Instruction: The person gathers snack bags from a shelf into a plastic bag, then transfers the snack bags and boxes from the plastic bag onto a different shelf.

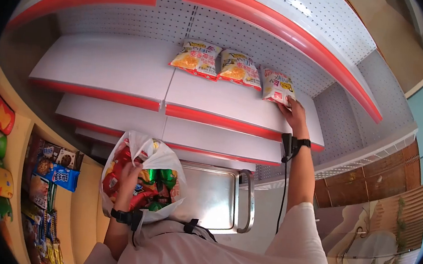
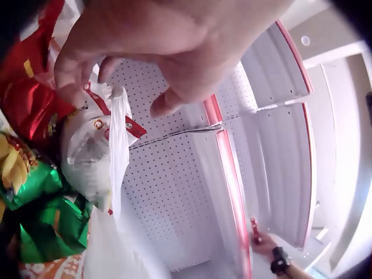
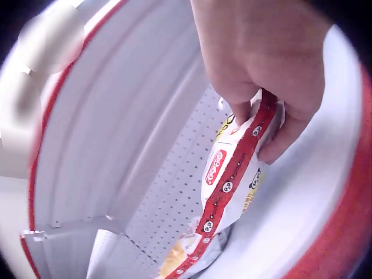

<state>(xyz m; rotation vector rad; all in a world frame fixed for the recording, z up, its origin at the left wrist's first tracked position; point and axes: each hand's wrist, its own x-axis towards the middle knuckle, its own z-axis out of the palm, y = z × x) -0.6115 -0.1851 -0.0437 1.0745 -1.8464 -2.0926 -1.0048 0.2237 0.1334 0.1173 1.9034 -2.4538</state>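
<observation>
On the middle shelf, my right hand (image 1: 293, 114) pinches the red-sealed edge of a white bag of chips (image 1: 277, 86). In the right wrist view this chip bag (image 3: 232, 174) stands on edge, thumb on one side and fingers on the other. My left hand (image 1: 129, 177) reaches into a white plastic carrier bag (image 1: 176, 159) of red and green snack packs. In the left wrist view its fingers (image 2: 70, 87) bend down beside a white packet (image 2: 87, 157) with a red strip, while the thumb stands apart.
Two similar chip bags, one (image 1: 196, 58) and another (image 1: 239, 68), lie left of the held one on the shelf (image 1: 111, 66). A metal cart (image 1: 245, 201) is below. Side shelves at left hold snack packs (image 1: 64, 176). A red-edged upper shelf (image 1: 282, 32) overhangs.
</observation>
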